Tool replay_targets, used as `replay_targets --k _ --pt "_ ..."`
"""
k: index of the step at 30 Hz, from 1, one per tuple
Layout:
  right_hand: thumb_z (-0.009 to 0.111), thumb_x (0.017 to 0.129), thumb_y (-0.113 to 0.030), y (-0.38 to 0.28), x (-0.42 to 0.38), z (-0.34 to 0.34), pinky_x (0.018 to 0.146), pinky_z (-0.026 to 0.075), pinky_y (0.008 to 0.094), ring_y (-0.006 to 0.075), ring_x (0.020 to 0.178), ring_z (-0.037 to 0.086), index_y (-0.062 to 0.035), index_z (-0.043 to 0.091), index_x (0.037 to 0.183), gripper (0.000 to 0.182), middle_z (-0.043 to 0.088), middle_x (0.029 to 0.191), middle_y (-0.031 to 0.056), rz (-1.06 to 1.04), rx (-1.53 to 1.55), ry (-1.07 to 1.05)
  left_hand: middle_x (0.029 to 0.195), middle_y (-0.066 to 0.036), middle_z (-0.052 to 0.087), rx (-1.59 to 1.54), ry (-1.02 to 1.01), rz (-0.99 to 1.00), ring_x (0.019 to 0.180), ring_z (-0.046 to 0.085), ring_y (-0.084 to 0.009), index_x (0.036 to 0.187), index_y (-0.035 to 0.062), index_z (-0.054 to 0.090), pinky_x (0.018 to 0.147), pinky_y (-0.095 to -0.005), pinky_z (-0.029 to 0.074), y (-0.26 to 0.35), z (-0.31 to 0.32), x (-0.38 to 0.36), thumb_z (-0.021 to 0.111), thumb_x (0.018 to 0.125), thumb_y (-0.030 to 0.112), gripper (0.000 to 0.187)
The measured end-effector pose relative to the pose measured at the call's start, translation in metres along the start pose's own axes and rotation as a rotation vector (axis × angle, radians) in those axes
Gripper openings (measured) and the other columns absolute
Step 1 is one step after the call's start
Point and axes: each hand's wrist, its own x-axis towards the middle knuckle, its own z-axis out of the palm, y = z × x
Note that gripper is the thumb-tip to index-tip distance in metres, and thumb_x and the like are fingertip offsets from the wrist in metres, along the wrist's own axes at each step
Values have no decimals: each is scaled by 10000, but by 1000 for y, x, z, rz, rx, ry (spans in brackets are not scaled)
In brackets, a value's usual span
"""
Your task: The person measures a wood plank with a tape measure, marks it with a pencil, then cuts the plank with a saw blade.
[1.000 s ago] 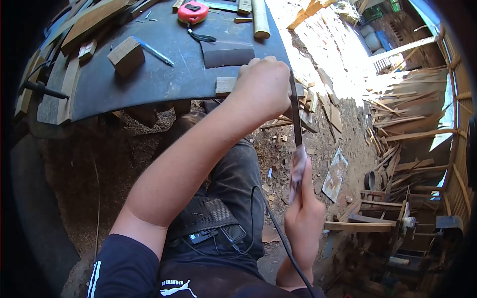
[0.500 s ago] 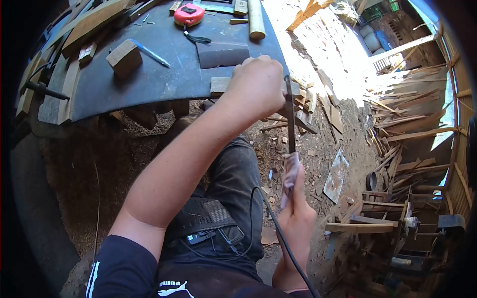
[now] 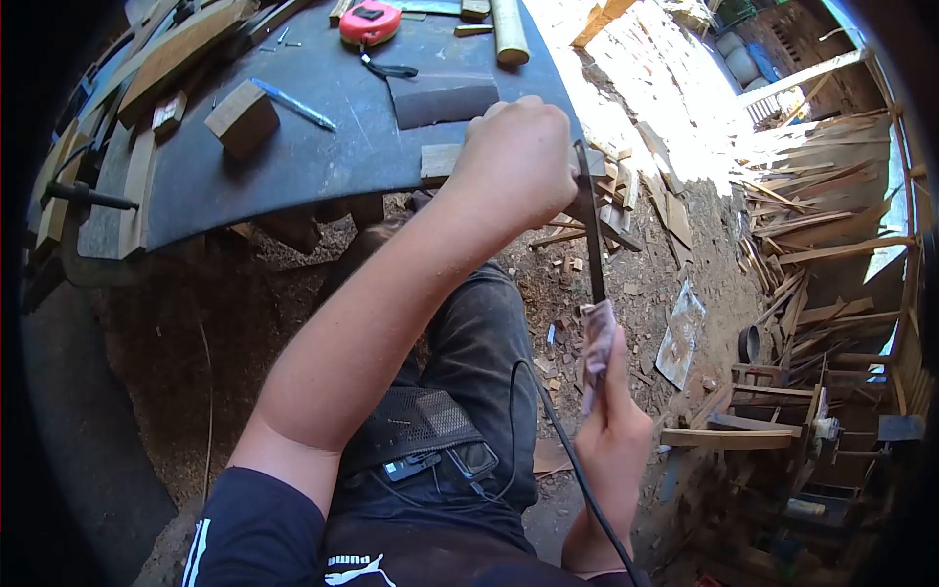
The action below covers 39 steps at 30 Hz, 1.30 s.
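Note:
My left hand (image 3: 518,161) is closed in a fist at the table's near right edge, its fingertips turned away; what it grips is hidden. A light wooden piece (image 3: 440,161) shows just left of that fist. In my right hand (image 3: 614,426), lower right, is a long, narrow dark tool (image 3: 594,235), its lower end wrapped in a pinkish cloth (image 3: 598,342). The tool points up, and its top end is right beside my left fist. Behind the fist lies a dark rectangular sheet (image 3: 443,100) on the blue-grey table (image 3: 323,171).
On the table are a red tape measure (image 3: 370,22), a blue pen (image 3: 293,104), a wooden block (image 3: 242,119) and a round wooden handle (image 3: 510,34). A clamp (image 3: 93,196) grips the left edge. Wood scraps (image 3: 822,196) litter the ground at right. A black cable (image 3: 562,445) passes my right wrist.
The view has shifted slightly, and both hands and the dark tool appear a little further right. The tool leans slightly more. Both hands keep the same closed pose.

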Motion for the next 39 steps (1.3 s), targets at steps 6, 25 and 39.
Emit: replay_targets --k 6,25,39 --pt "587 973 -12 -30 95 -3 650 534 374 453 790 701 -168 444 1564 627 675 888 300 38 -170 -60 972 -266 733 -18 -13 66 921 723 -397 978 -59 759 845 -435 563 -4 0 1 778 813 160 275" --pt "527 999 -7 -29 81 27 646 520 372 407 760 722 -133 525 1502 518 661 946 343 108 -77 23 745 -310 601 -27 -53 22 740 636 -463 748 -80 669 718 -482 516 -1 -2 4 738 800 116 214" --pt "596 1000 -60 0 53 53 603 521 459 431 710 709 -165 437 1574 605 697 826 281 -16 27 134 730 -315 593 -71 10 47 737 641 -462 727 -65 683 709 -475 514 -4 2 4 793 806 166 268"
